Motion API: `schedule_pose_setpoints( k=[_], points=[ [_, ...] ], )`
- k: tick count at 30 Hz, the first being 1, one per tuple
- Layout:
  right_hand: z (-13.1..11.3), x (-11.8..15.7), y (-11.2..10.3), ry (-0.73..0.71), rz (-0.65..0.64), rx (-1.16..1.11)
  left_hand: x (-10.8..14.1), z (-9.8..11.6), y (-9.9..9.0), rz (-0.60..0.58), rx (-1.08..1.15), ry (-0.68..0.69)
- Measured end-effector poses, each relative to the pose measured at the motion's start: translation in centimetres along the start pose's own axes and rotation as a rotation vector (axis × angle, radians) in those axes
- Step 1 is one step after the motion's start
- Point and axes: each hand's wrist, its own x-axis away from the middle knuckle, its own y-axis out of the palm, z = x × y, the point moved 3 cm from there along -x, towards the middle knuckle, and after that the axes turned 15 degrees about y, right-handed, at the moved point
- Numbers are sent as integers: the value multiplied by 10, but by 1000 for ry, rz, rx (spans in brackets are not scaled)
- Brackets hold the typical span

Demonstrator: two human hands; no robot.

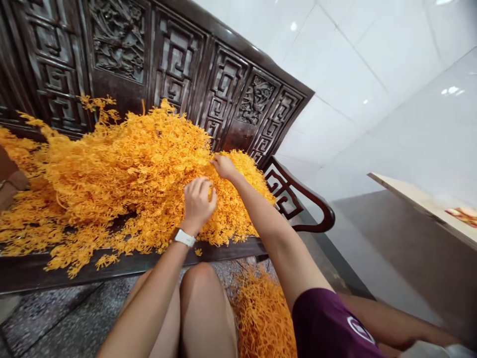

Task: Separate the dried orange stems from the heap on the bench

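Facing a white tiled wall across one dark bench, sitting close in, with two knees around seven o'clock. Keeping one orange bundle low between five and six o'clock, probably for easy reach. Wearing one pale watch on the left wrist and showing one purple sleeve toward five o'clock.

Holding the left hand just off centre at eight o'clock, over the near slope of the yellow heap, curling the fingers halfway and leaving a gap at the thumb; unable to tell about any strand inside. Reaching the right hand slightly toward ten o'clock of centre, into the heap, bringing thumb and fingertips nearly together; again unable to tell about any pinched strand. Probably keeping both hands close for handling one small patch.

Spreading the heap along the seat from nine o'clock to centre, in strands beyond counting, apparently using one carved backrest, ten to one o'clock, against spilling behind. Including one armrest at three o'clock and, farther out, one pale board.
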Motion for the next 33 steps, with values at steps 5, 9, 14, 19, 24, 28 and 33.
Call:
schedule_pose_setpoints(
  k=[5, 9, 14, 19, 24, 28, 33],
  points=[
    [17, 41, -15, -37, 9, 13, -49, -49, -27, -319, -369, -114],
    [23, 56, -39, -49, 51, 5, -77, -88, -38, -417, -433, -97],
    [39, 68, -69, -65, 98, 14, -84, -108, -44, -447, -440, -17],
    [55, 90, -89, -118, 150, 107, -87, -120, -43, -589, -341, -30],
    [54, 119, -114, -190, 139, 139, -105, -150, -54, -737, -242, -124],
    [41, 154, -121, -284, 115, 148, -116, -169, -62, -724, -211, -194],
    [9, 217, -82, -388, 29, 96, -119, -198, -46, -712, -276, -147]
  ],
)
